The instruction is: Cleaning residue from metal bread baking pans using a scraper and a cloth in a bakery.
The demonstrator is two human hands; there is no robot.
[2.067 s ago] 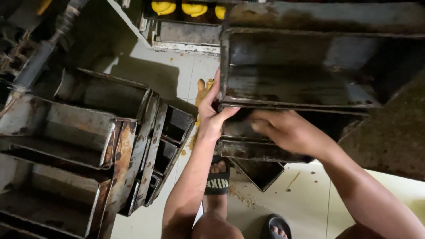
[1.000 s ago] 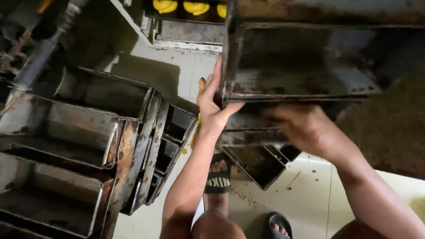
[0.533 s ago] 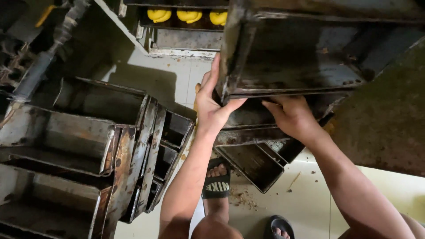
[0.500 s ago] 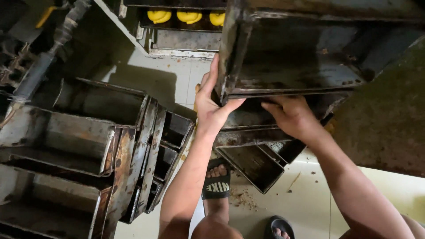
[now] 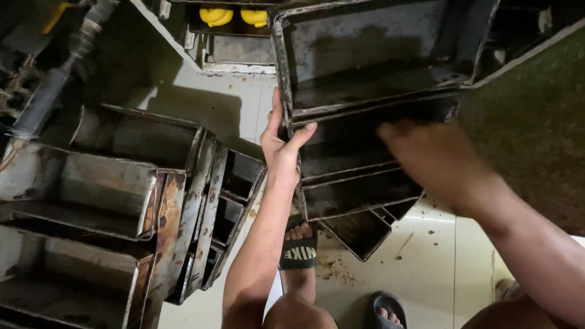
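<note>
A stack of dark, blackened metal baking tins [image 5: 365,146] is sitting raised above the pale tiled floor [image 5: 426,274], the tins nesting one inside another and tilting toward the viewer. The top tin [image 5: 372,55] is lying open and empty, a long rectangular trough with a rolled rim and scorched, greasy walls. Below it, the lower tins [image 5: 359,195] are fanning out slightly, their rims showing as staggered edges, the lowest corners pointing down at the floor.

No packages, labels, signs or screens, only white lettering on black sandal strap [image 5: 298,251]
</note>
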